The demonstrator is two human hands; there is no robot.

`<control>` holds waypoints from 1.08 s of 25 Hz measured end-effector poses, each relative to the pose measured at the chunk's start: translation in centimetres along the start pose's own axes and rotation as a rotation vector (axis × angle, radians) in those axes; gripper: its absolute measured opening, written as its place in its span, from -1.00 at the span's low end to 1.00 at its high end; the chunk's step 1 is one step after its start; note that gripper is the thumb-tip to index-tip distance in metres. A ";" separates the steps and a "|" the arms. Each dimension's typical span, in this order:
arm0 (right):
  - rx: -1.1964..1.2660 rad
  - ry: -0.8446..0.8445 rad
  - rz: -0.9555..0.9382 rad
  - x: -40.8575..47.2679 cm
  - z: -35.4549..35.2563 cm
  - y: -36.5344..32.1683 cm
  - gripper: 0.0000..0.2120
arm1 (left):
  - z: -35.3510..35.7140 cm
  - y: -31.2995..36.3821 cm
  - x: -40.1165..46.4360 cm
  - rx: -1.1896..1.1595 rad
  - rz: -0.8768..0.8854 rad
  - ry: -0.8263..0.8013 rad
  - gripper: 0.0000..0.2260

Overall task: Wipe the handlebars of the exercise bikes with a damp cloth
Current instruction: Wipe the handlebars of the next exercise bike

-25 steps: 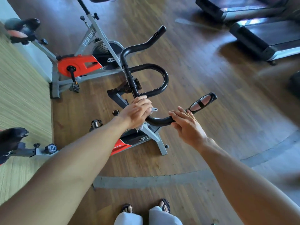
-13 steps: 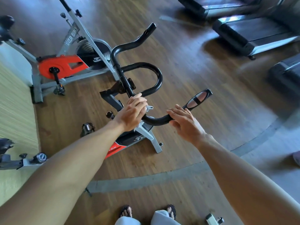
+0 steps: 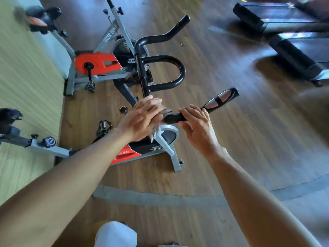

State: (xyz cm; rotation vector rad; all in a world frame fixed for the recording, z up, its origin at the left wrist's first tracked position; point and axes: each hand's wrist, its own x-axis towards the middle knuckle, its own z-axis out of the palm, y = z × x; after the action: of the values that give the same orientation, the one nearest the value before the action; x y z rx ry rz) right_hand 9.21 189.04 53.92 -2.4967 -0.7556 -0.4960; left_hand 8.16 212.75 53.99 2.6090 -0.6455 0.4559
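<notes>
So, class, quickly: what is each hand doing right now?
Left hand: presses the cloth onto the handlebar.
Right hand: grips the handlebar beside it.

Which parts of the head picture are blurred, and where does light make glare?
Head view: motion blur smears the treadmills, the left wall and the left hand on the cloth; the handlebar at centre is sharper; window light glares on a treadmill deck and the metal sensor plate; the wide-angle lens curves the floor lines.
</notes>
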 end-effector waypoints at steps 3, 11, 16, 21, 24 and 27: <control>-0.012 0.123 -0.075 -0.5 1.0 0.3 -0.70 | 1.3 -0.4 0.2 -0.114 -0.042 0.161 -0.68; -0.048 0.370 -0.222 -0.5 3.7 1.3 -0.77 | 9.9 2.1 0.6 -0.063 0.138 0.783 -0.69; -0.034 0.480 -0.218 -0.2 4.7 1.8 -0.68 | 11.0 -3.8 3.6 -0.007 0.489 1.016 -0.59; 0.005 0.651 -0.220 -0.1 6.9 1.7 -0.70 | 12.5 -4.0 4.8 -0.186 0.446 1.145 -0.55; -0.007 0.715 -0.214 0.1 8.0 1.4 -0.70 | 12.9 -2.4 4.2 0.001 0.443 1.179 -0.65; -0.017 0.748 -0.206 -0.1 8.1 0.9 -0.72 | 12.8 -2.8 4.5 0.075 0.459 1.187 -0.65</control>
State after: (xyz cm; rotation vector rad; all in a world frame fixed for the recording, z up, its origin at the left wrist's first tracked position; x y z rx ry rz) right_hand 11.31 192.71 46.93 -2.0012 -0.6862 -1.4009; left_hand 15.99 207.44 43.95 1.7076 -0.7361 1.9375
